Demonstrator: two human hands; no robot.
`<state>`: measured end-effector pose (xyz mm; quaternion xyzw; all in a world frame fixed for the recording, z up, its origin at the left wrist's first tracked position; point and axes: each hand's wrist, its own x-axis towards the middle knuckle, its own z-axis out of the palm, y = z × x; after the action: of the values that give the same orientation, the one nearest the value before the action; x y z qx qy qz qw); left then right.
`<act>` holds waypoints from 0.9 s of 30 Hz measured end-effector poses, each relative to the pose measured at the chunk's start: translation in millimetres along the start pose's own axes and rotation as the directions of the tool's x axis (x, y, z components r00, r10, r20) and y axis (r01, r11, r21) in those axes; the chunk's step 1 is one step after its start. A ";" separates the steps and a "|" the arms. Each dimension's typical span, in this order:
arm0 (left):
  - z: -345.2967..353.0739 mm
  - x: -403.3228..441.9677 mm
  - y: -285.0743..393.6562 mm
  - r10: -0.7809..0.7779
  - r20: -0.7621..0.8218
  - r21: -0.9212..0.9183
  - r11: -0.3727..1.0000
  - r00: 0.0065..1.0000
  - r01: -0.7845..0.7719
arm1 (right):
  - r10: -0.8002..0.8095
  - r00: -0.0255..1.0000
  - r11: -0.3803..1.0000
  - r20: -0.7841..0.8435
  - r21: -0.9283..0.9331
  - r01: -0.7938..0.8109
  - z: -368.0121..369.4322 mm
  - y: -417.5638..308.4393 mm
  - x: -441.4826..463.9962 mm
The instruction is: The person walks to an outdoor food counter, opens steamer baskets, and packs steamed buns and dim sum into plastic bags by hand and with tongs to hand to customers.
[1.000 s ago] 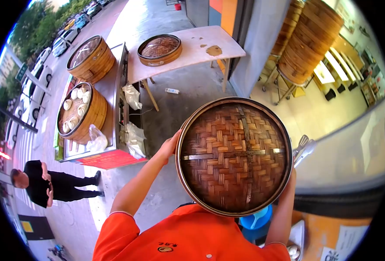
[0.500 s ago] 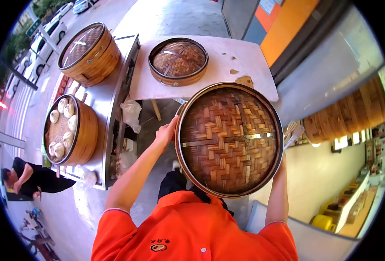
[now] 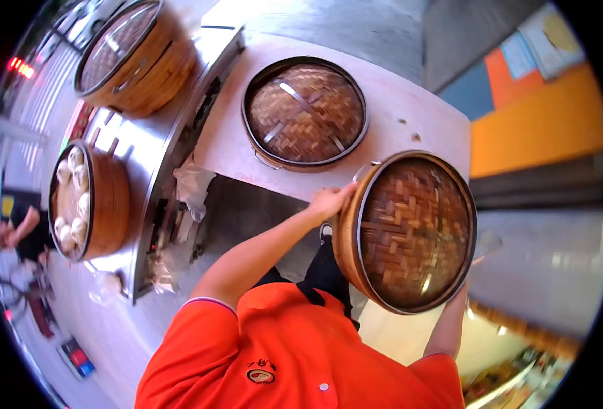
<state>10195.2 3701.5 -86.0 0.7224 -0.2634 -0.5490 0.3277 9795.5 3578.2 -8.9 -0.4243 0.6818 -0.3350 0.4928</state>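
A round bamboo steamer with a woven domed lid [image 3: 416,232] and metal rim is held tilted in front of me. My left hand [image 3: 333,202] grips its left side near the metal handle. At its lower right side is my right hand [image 3: 461,292], supporting it, with the fingers mostly hidden behind the steamer. A blurred, pale, flat-ended utensil [image 3: 490,243] shows just beyond the right rim; I cannot tell whether my right hand holds it. Ahead, another lidded bamboo steamer [image 3: 306,112] sits on the white table [image 3: 397,102].
On the metal counter [image 3: 158,160] at left stand a tall lidded steamer [image 3: 155,75] and an open steamer [image 3: 109,204] with several white buns [image 3: 76,178]. Plastic bags [image 3: 194,191] hang at the counter's edge. A person [image 3: 27,228] in dark clothing is at far left.
My view has turned and come nearer the white table. The held steamer has shifted right and tilted, now showing its left side wall. Both hands stay on it.
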 end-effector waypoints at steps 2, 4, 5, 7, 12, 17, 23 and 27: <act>17.7 23.2 15.8 -0.098 -0.044 -0.004 0.995 0.994 0.098 | -0.039 0.999 0.991 0.022 -0.130 0.041 10.9 7.6 66.0; 46.9 74.8 9.4 -0.066 -0.062 0.006 0.998 0.996 0.067 | -0.075 0.995 0.965 0.059 -0.248 0.087 22.9 17.8 131.6; 50.6 73.1 24.3 -0.050 -0.116 0.014 0.999 0.992 0.052 | -0.094 0.993 0.951 0.071 -0.290 0.111 30.6 16.3 154.6; 50.0 81.5 32.6 -0.021 -0.166 0.032 0.999 0.986 0.027 | -0.147 0.988 0.910 0.057 -0.385 0.157 35.4 12.3 182.2; 70.7 75.8 30.4 0.242 -0.321 -0.111 0.951 0.916 -0.290 | -0.290 0.957 0.735 -0.011 -0.643 0.215 23.6 -18.5 225.6; 3.6 -101.8 -28.1 0.352 -0.515 0.056 0.923 0.781 -0.380 | -0.760 0.634 0.461 -0.144 -0.808 0.368 9.3 -120.0 204.3; -174.7 -312.3 -230.9 -0.187 -0.952 -0.144 0.972 -0.243 -0.187 | -0.885 0.106 -0.035 0.453 -0.292 0.956 194.4 -155.1 -52.6; -319.8 -451.7 -361.8 -0.122 -0.715 -0.304 0.941 -0.689 0.149 | -0.591 0.142 0.475 0.794 0.201 0.857 360.1 -36.3 -256.8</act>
<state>10394.8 4328.7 -23.3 0.8282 0.3118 0.3814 0.2674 10188.4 3782.6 18.1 -0.8686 0.1333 -0.2001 0.4332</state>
